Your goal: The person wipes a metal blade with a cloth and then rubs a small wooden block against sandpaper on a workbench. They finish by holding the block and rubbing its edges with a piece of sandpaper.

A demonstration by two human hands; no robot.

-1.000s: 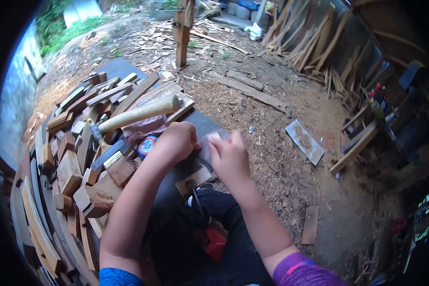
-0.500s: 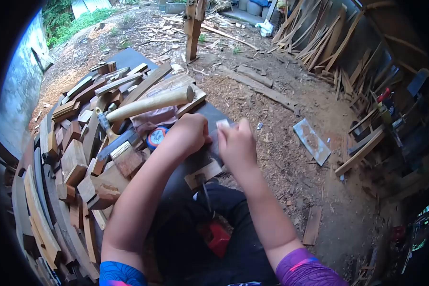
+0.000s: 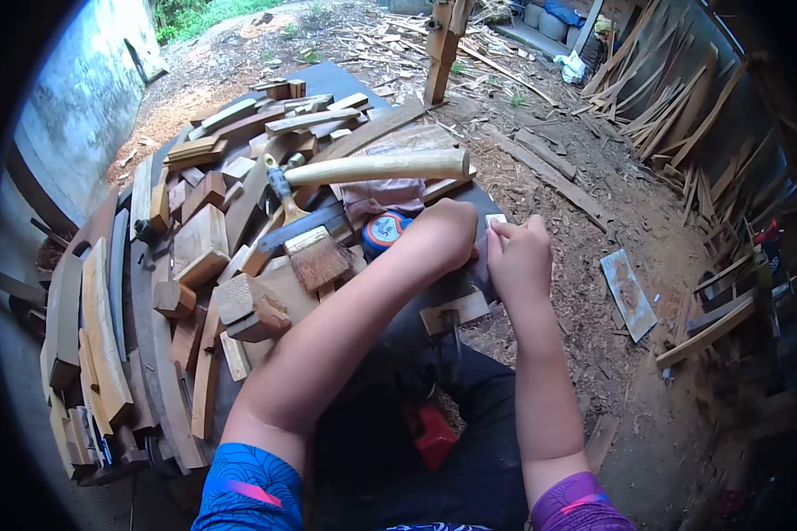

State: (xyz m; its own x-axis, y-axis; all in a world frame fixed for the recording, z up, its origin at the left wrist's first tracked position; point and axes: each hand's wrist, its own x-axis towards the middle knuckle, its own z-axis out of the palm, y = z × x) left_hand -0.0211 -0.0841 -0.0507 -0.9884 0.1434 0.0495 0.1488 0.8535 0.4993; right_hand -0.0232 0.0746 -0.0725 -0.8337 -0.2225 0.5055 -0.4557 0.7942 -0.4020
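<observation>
My right hand (image 3: 521, 257) is closed, pinching a small pale block (image 3: 496, 219) between thumb and fingers at the table's right edge. Just left of it, my left hand (image 3: 452, 232) is curled with its back to me. Its fingers are mostly hidden, and I cannot make out what they hold. A blue and orange tape measure (image 3: 386, 230) lies close to my left wrist. Below my hands, a light piece of wood (image 3: 469, 306) sits at the edge with a clamp (image 3: 450, 347) on it.
Wood offcuts (image 3: 199, 243) cover the left of the dark table (image 3: 336, 78). Among them lie a mallet with a pale handle (image 3: 381, 166), a paintbrush (image 3: 319, 257) and a pinkish cloth (image 3: 383, 196). A wooden post (image 3: 440, 53) stands beyond; a board (image 3: 629, 294) lies on the ground.
The view has swung left, so everything sits further right in the picture. My right hand has turned slightly, still pinching the pale block; both hands remain close together.
</observation>
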